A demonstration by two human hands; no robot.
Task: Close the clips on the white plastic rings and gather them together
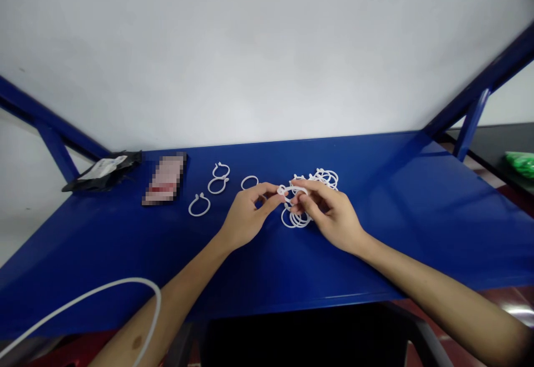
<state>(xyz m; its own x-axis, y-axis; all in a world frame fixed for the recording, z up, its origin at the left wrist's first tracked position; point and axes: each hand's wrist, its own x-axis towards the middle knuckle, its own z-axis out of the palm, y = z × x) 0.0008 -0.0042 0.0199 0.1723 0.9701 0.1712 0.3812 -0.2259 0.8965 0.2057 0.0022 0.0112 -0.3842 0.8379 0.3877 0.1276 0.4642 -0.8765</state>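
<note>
Between my two hands is a white plastic ring [295, 188], the kind with small knobs at its ends. My left hand [250, 214] pinches its knobbed end between thumb and fingertips. Around the curved side, the fingers of my right hand [331, 217] are closed. Beneath and behind my right hand lies a pile of similar white rings [297, 220], partly hidden by the fingers. More of these rings [327, 178] lie just beyond that hand. One loose ring [249, 178] rests behind my left hand, partly covered by it.
Several separate white rings [199, 206] lie left of my hands on the blue table [258, 278]. Farther left are a blurred-out flat item [164, 179] and a black plastic bag [106, 168]. A white cable [104, 285] loops over my left forearm. Blue frame bars [471, 125] flank the table.
</note>
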